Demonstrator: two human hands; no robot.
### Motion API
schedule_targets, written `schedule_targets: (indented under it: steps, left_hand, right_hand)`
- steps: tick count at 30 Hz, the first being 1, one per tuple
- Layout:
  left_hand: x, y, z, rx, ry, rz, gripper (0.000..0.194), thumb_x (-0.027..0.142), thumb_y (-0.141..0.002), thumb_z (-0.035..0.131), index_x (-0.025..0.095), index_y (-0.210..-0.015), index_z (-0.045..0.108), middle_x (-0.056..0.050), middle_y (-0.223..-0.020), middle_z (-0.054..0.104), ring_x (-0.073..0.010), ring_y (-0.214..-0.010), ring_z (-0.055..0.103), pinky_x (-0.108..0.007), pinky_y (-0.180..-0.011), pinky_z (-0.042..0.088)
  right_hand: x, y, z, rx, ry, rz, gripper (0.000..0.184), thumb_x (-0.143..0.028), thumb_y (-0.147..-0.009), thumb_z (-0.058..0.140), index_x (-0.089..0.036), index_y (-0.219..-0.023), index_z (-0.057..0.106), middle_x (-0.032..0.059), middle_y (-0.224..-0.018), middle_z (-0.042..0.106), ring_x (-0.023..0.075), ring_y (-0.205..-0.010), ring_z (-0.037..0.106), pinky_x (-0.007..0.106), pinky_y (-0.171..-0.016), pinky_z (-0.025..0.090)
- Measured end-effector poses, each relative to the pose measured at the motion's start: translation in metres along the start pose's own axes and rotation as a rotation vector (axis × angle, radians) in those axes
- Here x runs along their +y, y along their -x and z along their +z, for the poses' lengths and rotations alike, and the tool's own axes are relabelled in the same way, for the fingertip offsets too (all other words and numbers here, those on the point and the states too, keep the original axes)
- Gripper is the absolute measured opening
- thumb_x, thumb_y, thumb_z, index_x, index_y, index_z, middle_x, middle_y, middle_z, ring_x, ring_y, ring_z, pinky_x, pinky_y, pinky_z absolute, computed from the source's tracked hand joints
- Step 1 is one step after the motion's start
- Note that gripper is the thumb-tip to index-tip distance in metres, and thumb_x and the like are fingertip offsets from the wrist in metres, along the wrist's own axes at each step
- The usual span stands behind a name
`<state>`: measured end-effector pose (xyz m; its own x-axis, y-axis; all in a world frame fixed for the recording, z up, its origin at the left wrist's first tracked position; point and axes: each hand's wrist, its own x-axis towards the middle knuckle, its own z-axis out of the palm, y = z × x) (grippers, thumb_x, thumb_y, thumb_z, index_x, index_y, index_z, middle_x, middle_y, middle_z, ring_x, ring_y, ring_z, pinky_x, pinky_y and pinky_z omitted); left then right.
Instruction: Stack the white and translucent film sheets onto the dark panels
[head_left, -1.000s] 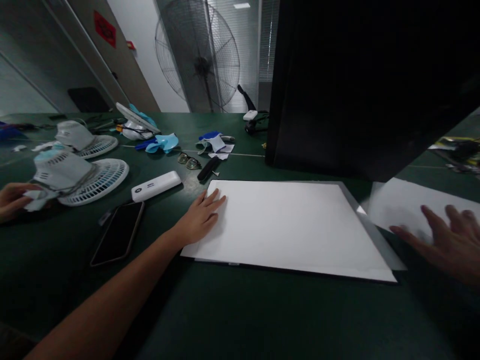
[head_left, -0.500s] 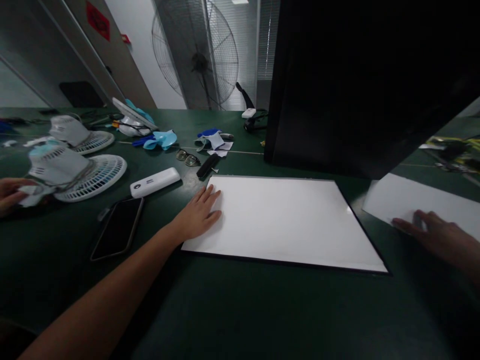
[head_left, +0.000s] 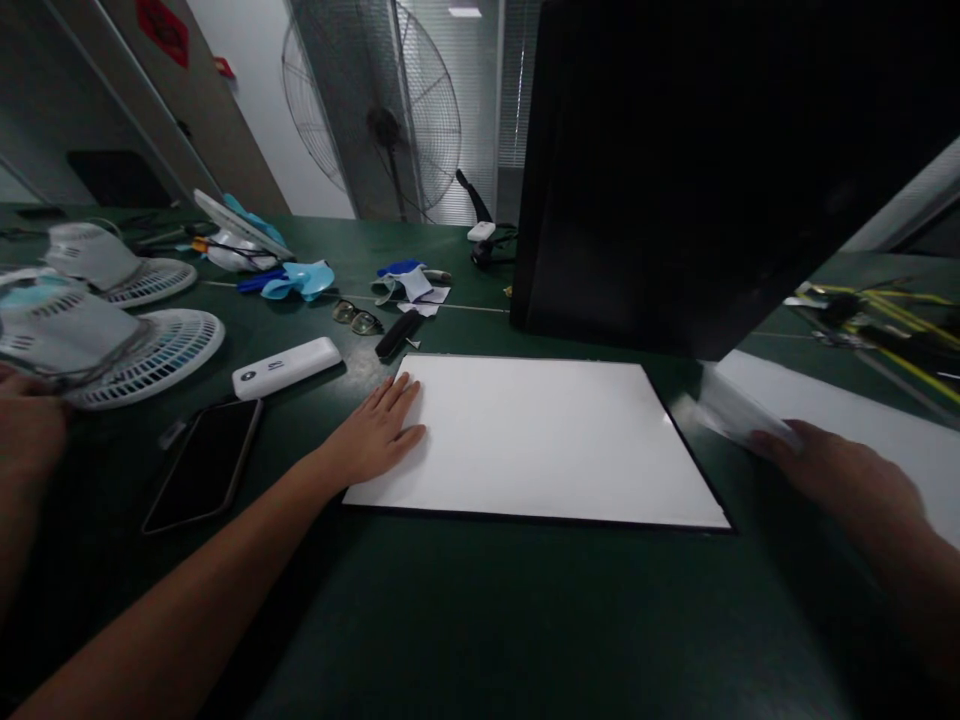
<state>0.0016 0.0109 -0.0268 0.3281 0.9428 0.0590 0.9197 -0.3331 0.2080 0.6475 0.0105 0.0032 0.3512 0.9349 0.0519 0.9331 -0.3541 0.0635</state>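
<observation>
A white rectangular panel (head_left: 536, 435) with a thin dark rim lies flat on the green table (head_left: 480, 610). My left hand (head_left: 375, 432) rests flat on its left edge, fingers stretched out and holding nothing. My right hand (head_left: 832, 475) is to the right of the panel. Its fingers are closed on the lifted near corner of a white sheet (head_left: 832, 415) that lies on the table there.
A big black upright panel (head_left: 697, 160) stands behind the white one. At left lie a dark phone (head_left: 204, 465), a white power bank (head_left: 285, 367), glasses (head_left: 355, 317), white fan grilles (head_left: 146, 355) and blue parts. Another person's hand (head_left: 26, 430) works at far left. A floor fan (head_left: 375, 110) stands behind.
My right hand has gone from lying open on the white sheet to closing on its near corner, which is now lifted. The clear film at the panel's right edge is gone. My left hand stayed.
</observation>
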Motion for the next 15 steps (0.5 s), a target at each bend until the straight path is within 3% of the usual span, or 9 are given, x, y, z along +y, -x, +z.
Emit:
schedule_targets:
  steps: [4,7,10,12,15]
  left_hand:
    - [-0.002,0.000,0.001,0.026,0.018,0.017,0.082,0.066,-0.106,0.038,0.017,-0.171,0.032,-0.016,-0.179,0.025,-0.0401,-0.166,0.018,-0.059,-0.134,0.022]
    - [-0.002,0.000,0.000,0.033,0.023,0.025,0.081,0.066,-0.106,0.039,0.016,-0.171,0.033,-0.018,-0.179,0.025,-0.0416,-0.166,0.021,-0.062,-0.133,0.023]
    - [0.000,-0.002,-0.002,0.031,0.011,0.020,0.084,0.069,-0.106,0.037,0.014,-0.169,0.034,-0.020,-0.178,0.026,-0.0414,-0.165,0.023,-0.062,-0.133,0.024]
    - [0.002,-0.003,-0.004,0.027,-0.001,0.013,0.088,0.073,-0.104,0.035,0.012,-0.168,0.035,-0.021,-0.177,0.027,-0.0416,-0.165,0.025,-0.061,-0.132,0.026]
    - [0.007,-0.005,-0.007,0.027,0.008,-0.020,0.093,0.080,-0.103,0.029,0.011,-0.166,0.039,-0.022,-0.176,0.030,-0.0422,-0.163,0.030,-0.062,-0.131,0.029]
  right_hand:
    - [-0.014,0.031,-0.037,-0.036,0.023,0.044,0.079,-0.075,-0.106,0.024,-0.017,-0.137,0.067,0.0244,-0.120,0.070,0.0369,-0.090,0.068,0.049,-0.073,0.047]
    - [-0.044,0.057,-0.055,-0.069,0.008,-0.036,0.080,-0.077,-0.105,0.021,-0.019,-0.135,0.068,0.0212,-0.116,0.071,0.0345,-0.086,0.069,0.048,-0.074,0.051]
    - [-0.089,0.087,-0.055,-0.154,-0.031,-0.179,0.073,-0.075,-0.105,0.026,-0.024,-0.140,0.067,0.0150,-0.112,0.074,0.0324,-0.087,0.070,0.048,-0.076,0.056]
    - [-0.119,0.111,-0.048,-0.169,-0.065,-0.301,0.074,-0.077,-0.103,0.032,-0.026,-0.149,0.062,0.0130,-0.128,0.071,0.0345,-0.103,0.071,0.053,-0.088,0.059]
    - [-0.152,0.143,-0.038,-0.104,-0.206,-0.631,0.086,-0.080,-0.103,0.035,-0.021,-0.165,0.043,0.0124,-0.159,0.050,0.0358,-0.138,0.058,0.059,-0.113,0.053]
